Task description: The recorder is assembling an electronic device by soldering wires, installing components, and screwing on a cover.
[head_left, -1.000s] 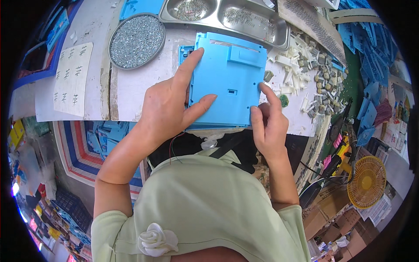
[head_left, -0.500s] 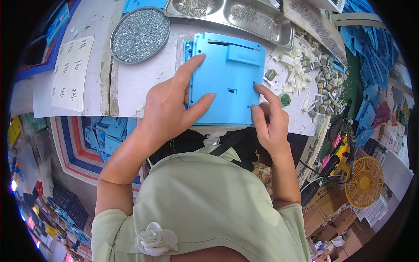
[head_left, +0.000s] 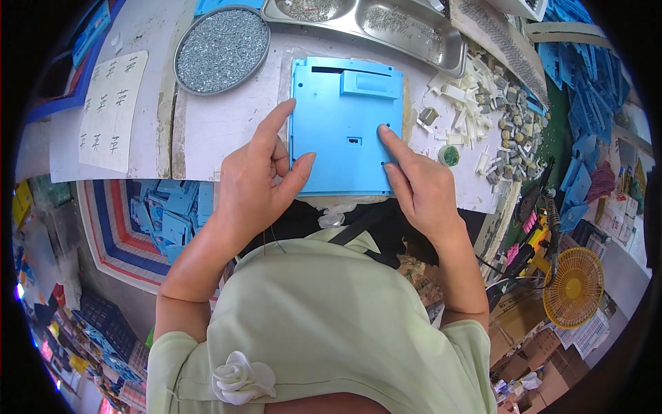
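Note:
A light-blue square plastic cover (head_left: 338, 162) lies flat at the near edge of the table, with a raised block and slot at its far side, a small rectangular cutout and several screw holes. At its left edge is my left hand (head_left: 252, 179), index finger and thumb spread, fingertips touching the edge. My right hand (head_left: 427, 190) rests on the right side, index fingertip on the surface beside a hole and thumb lower on the edge. Its other fingers are curled and partly hidden. What lies under the cover is hidden.
A round tray of screws (head_left: 221, 52) stands far left, a steel compartment tray (head_left: 441, 45) with small metal parts beyond the cover. White plastic pieces and small motors (head_left: 517, 134) crowd the right. A striped bag of blue parts (head_left: 124, 234) sits below left; a yellow fan (head_left: 574, 286) lower right.
The cover has shifted left, over the blue edge that showed at its far left. My left fingers have drawn back to its edge; my right index finger has moved left onto its surface.

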The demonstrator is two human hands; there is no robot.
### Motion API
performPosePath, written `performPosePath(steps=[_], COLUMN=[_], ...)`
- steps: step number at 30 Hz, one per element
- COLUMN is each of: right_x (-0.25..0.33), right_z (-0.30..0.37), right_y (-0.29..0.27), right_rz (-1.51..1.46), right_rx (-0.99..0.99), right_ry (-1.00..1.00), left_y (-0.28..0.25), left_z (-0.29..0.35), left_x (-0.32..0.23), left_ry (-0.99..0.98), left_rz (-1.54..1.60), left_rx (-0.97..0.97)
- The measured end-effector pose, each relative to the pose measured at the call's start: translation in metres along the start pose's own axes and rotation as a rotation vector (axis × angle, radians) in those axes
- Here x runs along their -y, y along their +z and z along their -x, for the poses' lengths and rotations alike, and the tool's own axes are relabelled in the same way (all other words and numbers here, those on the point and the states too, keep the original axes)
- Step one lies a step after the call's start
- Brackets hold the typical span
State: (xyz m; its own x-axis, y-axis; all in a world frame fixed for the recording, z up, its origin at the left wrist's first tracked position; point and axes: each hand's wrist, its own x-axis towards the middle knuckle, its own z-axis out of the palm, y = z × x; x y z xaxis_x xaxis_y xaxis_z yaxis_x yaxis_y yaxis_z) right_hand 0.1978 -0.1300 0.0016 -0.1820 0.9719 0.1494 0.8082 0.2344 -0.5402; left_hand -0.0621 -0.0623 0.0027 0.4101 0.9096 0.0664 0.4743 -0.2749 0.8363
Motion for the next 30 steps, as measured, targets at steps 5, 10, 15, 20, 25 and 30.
performPosePath(steps=[5, 10, 15, 20, 25, 30], right_x=[0.017, 0.029, 0.037, 0.044, 0.032, 0.045], right_z=[0.001, -0.022, -0.058, -0.137, -0.231, -0.273], right_y=[-0.006, -0.036, -0.067, -0.082, 0.035, 0.073], right_rz=[0.189, 0.314, 0.381, 0.303, 0.265, 0.487], right_rx=[0.146, 0.329, 0.529, 0.592, 0.014, 0.288], right_ry=[0.089, 0.061, -0.053, -0.344, -0.656, -0.590], left_y=[0.007, -0.012, -0.074, -0.097, -0.079, -0.080], left_z=[0.011, 0.002, -0.074, -0.091, -0.108, -0.100], left_x=[0.002, 0.000, 0.045, 0.087, 0.091, 0.098], left_ry=[-0.086, -0.158, 0.161, 0.210, 0.210, 0.219], left_rz=[-0.027, 0.145, -0.300, -0.645, -0.474, -0.649], left_rx=[0.011, 0.110, -0.275, -0.150, -0.159, -0.268])
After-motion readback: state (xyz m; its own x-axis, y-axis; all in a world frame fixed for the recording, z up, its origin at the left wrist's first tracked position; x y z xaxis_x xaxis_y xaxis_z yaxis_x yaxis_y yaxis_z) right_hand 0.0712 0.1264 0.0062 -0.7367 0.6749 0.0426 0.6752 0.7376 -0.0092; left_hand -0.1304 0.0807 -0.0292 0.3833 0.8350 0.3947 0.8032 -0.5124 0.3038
